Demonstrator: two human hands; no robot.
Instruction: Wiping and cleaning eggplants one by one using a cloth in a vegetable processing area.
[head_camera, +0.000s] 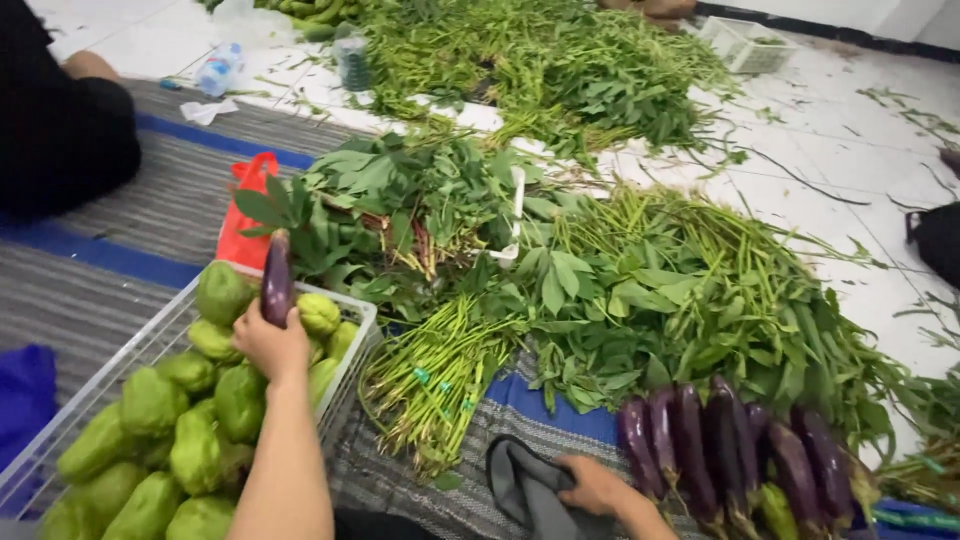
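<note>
Eggplant: held upright over the white basket of green chayotes; judged firm, smooth-skinned, light, possibly slippery; best gripped around the lower body; left hand closed around its base; right hand, beside the basket, fingers curled on a grey cloth, near the eggplant pile and leafy greens

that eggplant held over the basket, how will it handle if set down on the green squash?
The eggplant looks stiff, standing upright in the left hand. Its glossy skin may be slippery. Long and rounded, it would probably roll off the lumpy green squash heaped in the basket.
</note>
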